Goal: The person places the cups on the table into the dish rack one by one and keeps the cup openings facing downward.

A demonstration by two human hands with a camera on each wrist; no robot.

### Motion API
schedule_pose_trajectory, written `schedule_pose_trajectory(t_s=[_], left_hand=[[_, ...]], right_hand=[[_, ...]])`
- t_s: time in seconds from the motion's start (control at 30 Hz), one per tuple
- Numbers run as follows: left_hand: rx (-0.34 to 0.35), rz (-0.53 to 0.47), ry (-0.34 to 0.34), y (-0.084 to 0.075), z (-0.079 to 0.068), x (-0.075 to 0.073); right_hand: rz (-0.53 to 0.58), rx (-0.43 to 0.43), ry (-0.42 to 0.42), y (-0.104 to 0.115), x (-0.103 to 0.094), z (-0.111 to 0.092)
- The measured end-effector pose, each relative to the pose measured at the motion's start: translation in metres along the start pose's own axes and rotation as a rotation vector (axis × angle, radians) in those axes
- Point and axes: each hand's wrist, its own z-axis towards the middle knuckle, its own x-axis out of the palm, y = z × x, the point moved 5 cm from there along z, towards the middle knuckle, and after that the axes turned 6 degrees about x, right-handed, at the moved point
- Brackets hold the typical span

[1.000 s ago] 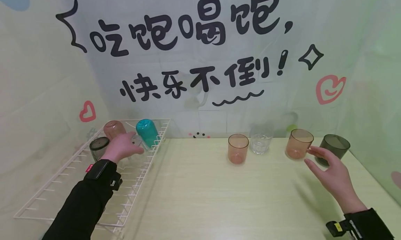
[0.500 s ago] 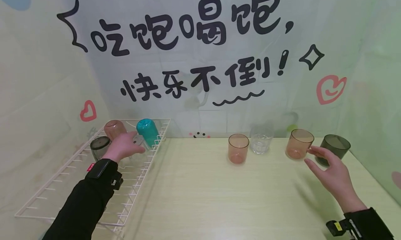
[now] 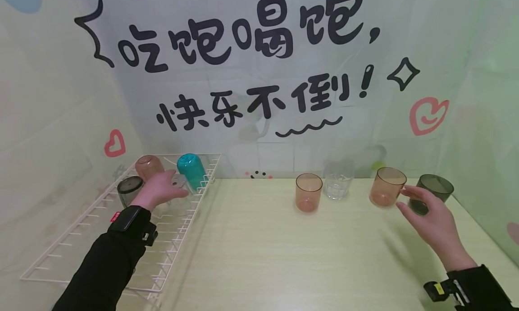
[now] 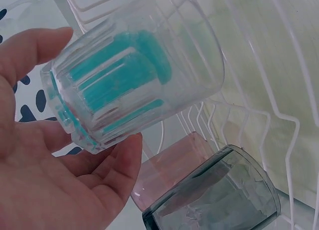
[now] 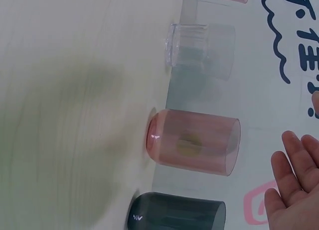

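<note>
My left hand (image 3: 159, 190) is at the wire rack in the head view, on an upside-down clear glass (image 4: 139, 75). In the left wrist view its thumb lies at one side of the glass's base and its curled fingers at the other, holding it. A teal glass (image 3: 190, 170) shows behind. Beside the hand are a pink glass (image 3: 148, 166) and a dark grey glass (image 3: 129, 189), both upside down. My right hand (image 3: 435, 223) hovers, fingers loosely extended and holding nothing, in front of an upright amber-pink glass (image 3: 386, 189) and a dark green-grey glass (image 3: 438, 187).
A white wire rack (image 3: 176, 239) stands along the table's left side. Farther back on the pale wooden table (image 3: 284, 257) are another upright pink glass (image 3: 308, 194) and a clear glass (image 3: 338, 185). A printed cloth backdrop (image 3: 251, 148) closes off the back.
My right hand has shifted slightly to the right, a little away from the amber-pink glass. The left hand stays at the clear glass, almost still.
</note>
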Motion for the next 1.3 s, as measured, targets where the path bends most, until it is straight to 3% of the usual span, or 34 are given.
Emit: schedule_pose_trajectory(t_s=[0.53, 1.3], left_hand=[[0.002, -0.042, -0.019, -0.003, -0.012, -0.008], [0.073, 0.058, -0.066, -0.01, -0.027, -0.024]], right_hand=[[-0.019, -0.001, 0.0, -0.005, -0.004, 0.006], [-0.084, -0.022, 0.036, -0.019, -0.009, 0.015]])
